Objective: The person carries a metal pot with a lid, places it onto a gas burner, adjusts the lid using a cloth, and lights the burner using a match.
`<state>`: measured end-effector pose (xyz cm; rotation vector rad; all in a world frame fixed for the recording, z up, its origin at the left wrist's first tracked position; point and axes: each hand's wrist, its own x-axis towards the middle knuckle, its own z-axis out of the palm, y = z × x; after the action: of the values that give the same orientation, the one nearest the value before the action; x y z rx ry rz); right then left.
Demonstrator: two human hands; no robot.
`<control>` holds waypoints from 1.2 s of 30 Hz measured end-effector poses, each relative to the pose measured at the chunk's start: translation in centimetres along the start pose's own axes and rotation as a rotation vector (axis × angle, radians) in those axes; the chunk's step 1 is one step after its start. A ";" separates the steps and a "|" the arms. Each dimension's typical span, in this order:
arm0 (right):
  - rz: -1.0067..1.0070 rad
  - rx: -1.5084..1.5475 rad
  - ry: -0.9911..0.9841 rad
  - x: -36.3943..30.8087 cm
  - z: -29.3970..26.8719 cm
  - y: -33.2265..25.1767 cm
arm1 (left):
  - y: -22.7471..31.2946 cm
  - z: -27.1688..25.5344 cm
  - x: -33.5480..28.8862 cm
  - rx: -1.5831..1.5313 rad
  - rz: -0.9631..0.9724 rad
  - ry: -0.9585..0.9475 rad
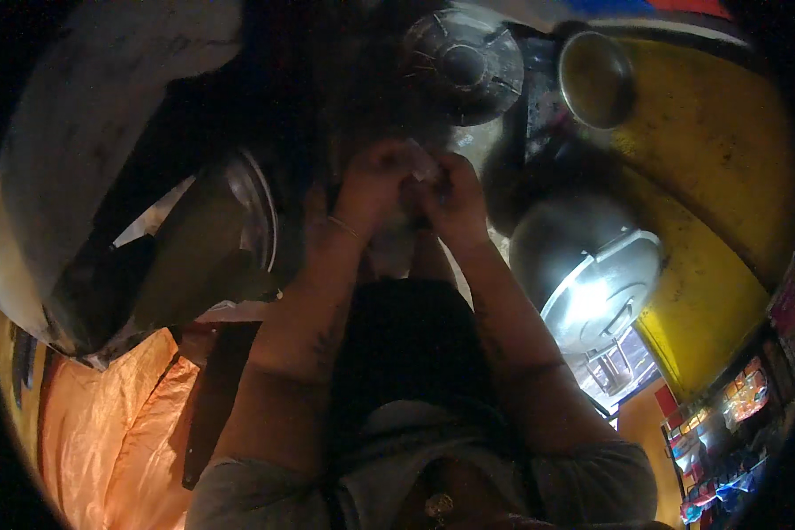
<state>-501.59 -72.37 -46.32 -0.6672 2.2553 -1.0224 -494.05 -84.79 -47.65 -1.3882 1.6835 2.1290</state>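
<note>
In the dim middle of the head view, my left hand [373,181] and my right hand [455,194] come close together in front of me. Between their fingers is a small pale, crumpled-looking piece [422,165], perhaps thin plastic; its kind is too dark to make out. The fingers of both hands are bent inward around it. Just beyond them sits a round metal burner [462,66] with radial ribs and a dark centre. A large metal pot with a shiny lid [605,291] stands to the right of my right forearm.
An empty-looking round metal bowl [596,79] rests at the far right against a worn yellow surface [707,132]. On the left are a rounded metal rim [261,212] and dark sheeting. Orange cloth [115,424] hangs at the lower left. Several colourful packets [724,442] fill the lower right.
</note>
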 end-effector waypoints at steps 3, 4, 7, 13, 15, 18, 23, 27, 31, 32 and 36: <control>0.210 -0.008 0.044 0.2 0.6 -1.4 | -1.5 -0.9 0.8 0.119 0.209 0.052; 0.205 -0.012 0.041 0.3 0.6 -1.8 | -2.0 -1.0 0.7 0.113 0.211 0.057; 0.061 -0.207 0.066 0.8 0.6 -1.9 | -0.1 -0.4 -0.1 -0.136 0.047 0.088; -0.134 -0.482 0.090 0.8 1.6 0.6 | 0.1 -0.2 -0.8 -0.096 0.197 0.116; -0.113 -0.587 0.010 0.6 1.3 -0.5 | -0.2 -0.4 -0.9 -0.198 0.068 0.123; -0.116 -0.673 -0.056 0.5 1.0 -1.3 | -1.7 -1.0 0.2 0.178 0.245 0.171; -0.205 -0.694 0.001 0.1 -1.7 -2.5 | -2.4 -1.7 0.8 0.249 0.354 0.203; -0.455 -0.258 0.117 0.7 -1.8 -2.5 | 0.1 -0.9 -0.1 0.118 0.312 0.139; -0.262 -0.064 0.126 0.0 -0.5 0.4 | 2.9 -0.6 -1.0 0.326 0.158 -0.096; -0.273 -0.061 0.165 0.0 -0.5 0.0 | 2.7 -0.8 -1.0 0.350 0.208 -0.010; -0.150 0.000 -0.040 0.4 -0.5 -1.6 | 3.5 -1.0 -1.1 0.223 0.292 -0.048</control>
<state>-501.87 -73.36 -44.92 -0.8599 2.1972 -1.0701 -494.80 -86.51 -44.32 -1.0785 2.1394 2.0076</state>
